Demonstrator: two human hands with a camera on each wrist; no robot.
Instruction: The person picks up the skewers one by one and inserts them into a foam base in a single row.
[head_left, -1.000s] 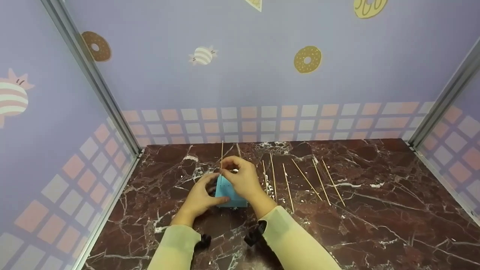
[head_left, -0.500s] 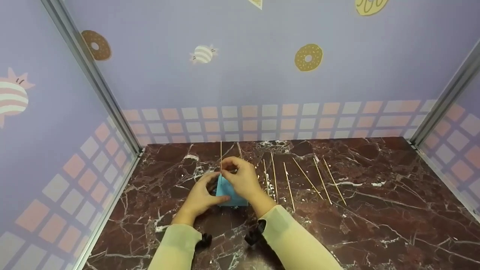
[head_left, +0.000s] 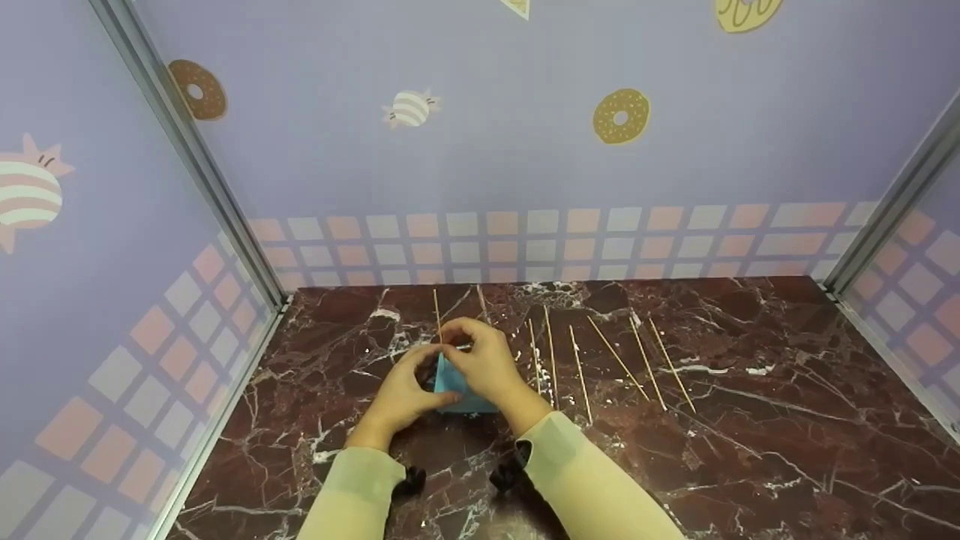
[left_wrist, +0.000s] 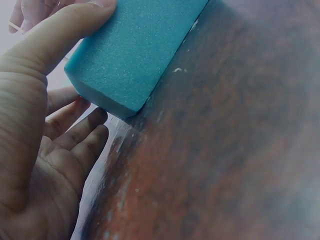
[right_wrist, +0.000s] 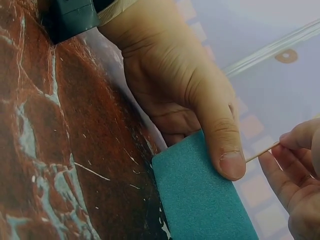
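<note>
A blue foam block [head_left: 466,403] sits on the dark red marble-patterned table. My left hand [head_left: 397,394] grips its left side, with the thumb on the near face, as the left wrist view also shows. At the block's far top edge my right hand [head_left: 489,361] pinches a thin wooden stick [head_left: 437,315] between thumb and index finger. The stick stands nearly upright, its top leaning slightly left. In the right wrist view the stick [right_wrist: 261,152] runs from the pinching fingertips toward the block [right_wrist: 200,195]. Its lower end is hidden behind the left thumb there.
Several thin wooden sticks [head_left: 580,373] lie spread on the table to the right of the hands. Small white crumbs are scattered among them. Patterned purple panels [head_left: 517,165] stand at the back and both sides.
The stick's top has tipped a little to the left and sits slightly lower. Both hands keep almost the same place and hold. The head view has shifted slightly.
</note>
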